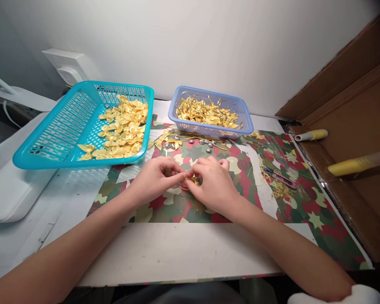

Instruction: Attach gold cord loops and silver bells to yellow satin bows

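My left hand (160, 177) and my right hand (211, 179) meet over the patterned paper (164, 209), with thumbs and forefingers pinched together. Between them shows a small gold piece (192, 180), perhaps a bow with cord; the fingers cover most of it. Just beyond the hands lie several small shiny silver beads or bells (205, 142) and a bundle of thin gold cords (190, 135). A few yellow ribbon bows (177, 143) rest beside them.
A turquoise basket (34, 158) of yellow bows stands at left, and a blue-purple basket (248, 118) of gold-corded bows at the back. Pink-handled thread snips (283, 178) lie near gold clippings (281, 191) at right. Two yellowish tubes (351, 166) project beside the cardboard wall (357, 101).
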`<state>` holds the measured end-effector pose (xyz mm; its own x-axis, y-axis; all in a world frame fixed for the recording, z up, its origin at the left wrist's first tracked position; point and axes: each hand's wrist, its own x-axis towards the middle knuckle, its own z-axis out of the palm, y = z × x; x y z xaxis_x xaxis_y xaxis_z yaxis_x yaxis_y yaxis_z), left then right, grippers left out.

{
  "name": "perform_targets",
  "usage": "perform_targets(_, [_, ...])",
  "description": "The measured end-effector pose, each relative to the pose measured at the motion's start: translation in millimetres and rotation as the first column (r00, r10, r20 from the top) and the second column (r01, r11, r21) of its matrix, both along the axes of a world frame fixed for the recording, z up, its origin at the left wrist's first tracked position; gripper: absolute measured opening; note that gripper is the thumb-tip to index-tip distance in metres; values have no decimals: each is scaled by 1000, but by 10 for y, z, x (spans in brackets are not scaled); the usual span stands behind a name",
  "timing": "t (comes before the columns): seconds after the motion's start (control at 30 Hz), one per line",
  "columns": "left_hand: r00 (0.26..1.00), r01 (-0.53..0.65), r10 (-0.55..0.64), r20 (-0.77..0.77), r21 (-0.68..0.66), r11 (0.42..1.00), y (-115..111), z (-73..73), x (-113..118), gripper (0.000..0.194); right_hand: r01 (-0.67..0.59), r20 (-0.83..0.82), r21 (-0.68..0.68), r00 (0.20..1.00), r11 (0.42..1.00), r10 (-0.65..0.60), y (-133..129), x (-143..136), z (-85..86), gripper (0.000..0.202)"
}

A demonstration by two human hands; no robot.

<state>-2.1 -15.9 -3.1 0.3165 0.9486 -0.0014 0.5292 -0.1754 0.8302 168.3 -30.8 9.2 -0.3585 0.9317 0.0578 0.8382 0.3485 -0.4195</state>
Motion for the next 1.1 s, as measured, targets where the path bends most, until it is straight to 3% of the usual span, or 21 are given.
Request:
perform_targets(0.8, [994,10,0,-107,96,995,-13,-32,3,20,-9,85,29,996,1000,6,-30,-11,-36,23])
perform_targets(0.87, [990,16,16,-143,223,975,-19,-35,3,18,-10,96,51,995,999,5,-36,-15,-42,22])
perform_targets(0.97, [966,135,-16,-260,450,883,-17,-37,-17,32,-14,116,67,993,998,6,-37,-18,-54,18])
perform_targets(1.1, [887,347,-102,-451,503,791,5,-49,-61,15,-27,125,81,992,996,17,-30,-4,-62,16])
